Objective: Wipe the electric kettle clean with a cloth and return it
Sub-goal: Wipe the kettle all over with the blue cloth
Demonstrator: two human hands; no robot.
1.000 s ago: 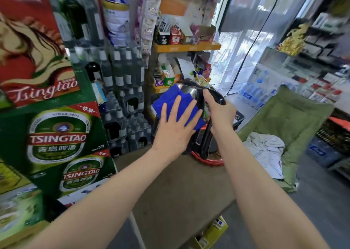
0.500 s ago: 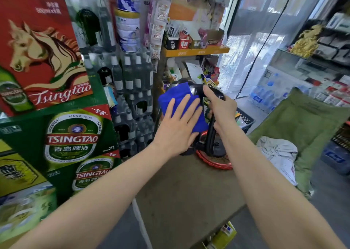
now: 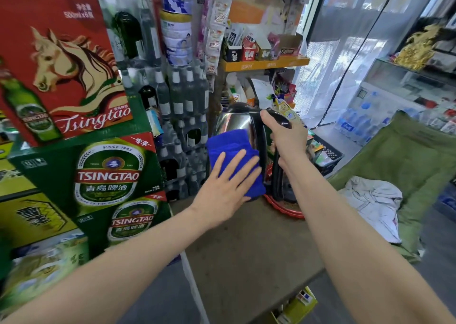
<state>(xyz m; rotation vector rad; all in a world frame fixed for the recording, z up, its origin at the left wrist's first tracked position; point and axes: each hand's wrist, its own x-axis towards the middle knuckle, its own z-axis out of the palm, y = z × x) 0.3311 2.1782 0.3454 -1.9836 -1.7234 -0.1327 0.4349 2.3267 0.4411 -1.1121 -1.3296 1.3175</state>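
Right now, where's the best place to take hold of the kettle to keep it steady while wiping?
Probably the black handle, from the right. It arches off the kettle, leaving a gap for fingers, and the right hand already wraps it there. That leaves the steel side open to the left hand pressing the blue cloth.

A stainless-steel electric kettle point(image 3: 232, 122) with a black lid and a curved black handle point(image 3: 269, 151) stands upright at the far end of a brown table point(image 3: 246, 249). It rests on a round red base point(image 3: 283, 206). Its shiny body reflects the shop around it. A bright blue cloth point(image 3: 230, 148), soft and folded, lies flat against the lower near side of the kettle's body, covering much of it from mid-height down to the base, just left of the handle
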